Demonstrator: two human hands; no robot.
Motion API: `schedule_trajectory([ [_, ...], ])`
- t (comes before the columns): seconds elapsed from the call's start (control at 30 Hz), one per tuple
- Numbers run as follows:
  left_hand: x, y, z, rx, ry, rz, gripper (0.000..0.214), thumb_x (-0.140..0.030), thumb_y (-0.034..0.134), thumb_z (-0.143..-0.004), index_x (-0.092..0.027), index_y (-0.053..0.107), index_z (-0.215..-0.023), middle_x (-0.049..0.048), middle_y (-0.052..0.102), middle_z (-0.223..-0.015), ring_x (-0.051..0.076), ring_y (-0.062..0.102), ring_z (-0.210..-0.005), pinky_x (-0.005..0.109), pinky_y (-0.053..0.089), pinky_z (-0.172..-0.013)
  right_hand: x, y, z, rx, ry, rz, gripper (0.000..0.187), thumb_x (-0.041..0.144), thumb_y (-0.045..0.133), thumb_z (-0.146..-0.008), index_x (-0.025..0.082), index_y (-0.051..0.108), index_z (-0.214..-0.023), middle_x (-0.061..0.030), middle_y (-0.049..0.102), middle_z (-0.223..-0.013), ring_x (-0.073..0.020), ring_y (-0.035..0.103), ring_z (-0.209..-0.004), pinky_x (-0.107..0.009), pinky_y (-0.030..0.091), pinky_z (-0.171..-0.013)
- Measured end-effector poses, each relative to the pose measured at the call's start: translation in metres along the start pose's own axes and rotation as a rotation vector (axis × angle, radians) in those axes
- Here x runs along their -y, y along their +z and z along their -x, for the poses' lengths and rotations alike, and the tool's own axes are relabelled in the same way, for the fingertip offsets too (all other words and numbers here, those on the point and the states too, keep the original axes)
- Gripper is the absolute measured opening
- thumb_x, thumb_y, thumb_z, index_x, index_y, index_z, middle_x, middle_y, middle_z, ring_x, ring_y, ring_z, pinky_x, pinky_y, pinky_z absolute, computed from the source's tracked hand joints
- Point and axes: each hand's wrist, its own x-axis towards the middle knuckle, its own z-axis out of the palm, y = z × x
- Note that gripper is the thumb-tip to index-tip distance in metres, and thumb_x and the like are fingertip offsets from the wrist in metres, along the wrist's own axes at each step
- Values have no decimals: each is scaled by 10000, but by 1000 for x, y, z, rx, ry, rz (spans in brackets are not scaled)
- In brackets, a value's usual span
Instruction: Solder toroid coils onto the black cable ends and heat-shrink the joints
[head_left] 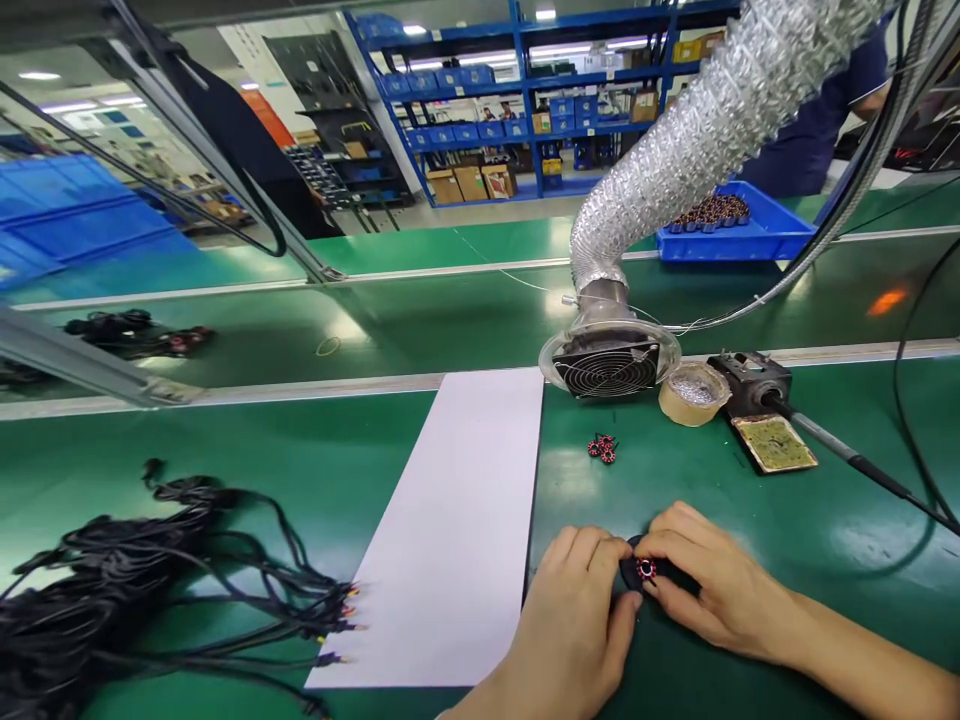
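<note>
Both hands meet low on the green bench, right of a white sheet (457, 530). My left hand (574, 630) has its fingers curled against a small black part (628, 572). My right hand (712, 590) pinches the same part from the other side, where a tiny red-and-black ring coil (646, 569) sits between the fingertips. A small cluster of the same red-and-black coils (603, 448) lies on the bench a short way beyond the hands.
A heap of black cables (150, 590) with coloured tips lies at the left. Behind are a fume fan (609, 365) on a silver duct, a tape roll (694, 392), a soldering iron stand (754, 385) with sponge, and a blue tray (750, 235). Another person in blue (817, 130) stands far right.
</note>
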Motion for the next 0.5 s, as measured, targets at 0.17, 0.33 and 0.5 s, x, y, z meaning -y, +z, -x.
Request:
schedule_trajectory([
  [0.17, -1, -2, 0, 12, -15, 19, 264, -98, 561, -835, -164, 595, -1088, 110, 634, -1048, 269, 566, -969, 448, 517, -855, 1, -1, -1, 65, 29, 14, 144, 160, 453, -959, 180, 543, -1070, -76, 546, -930, -209, 483, -853, -349, 444, -731],
  [0.33, -2, -3, 0, 23, -14, 28, 236, -105, 565, -835, -166, 599, -1060, 104, 635, -1035, 266, 569, -957, 445, 522, -848, 4, -2, -1, 50, 57, 11, 147, 136, 476, -929, 191, 563, -1035, -68, 552, -922, -201, 507, -851, -339, 464, -737],
  [0.5, -2, -4, -4, 1, -23, 4, 244, -92, 564, -813, -174, 604, -1039, 106, 648, -1029, 268, 590, -945, 436, 538, -832, 5, -2, 0, -54, 81, -19, 207, 152, 588, -856, 196, 566, -1057, -70, 574, -934, -197, 543, -850, -318, 493, -727],
])
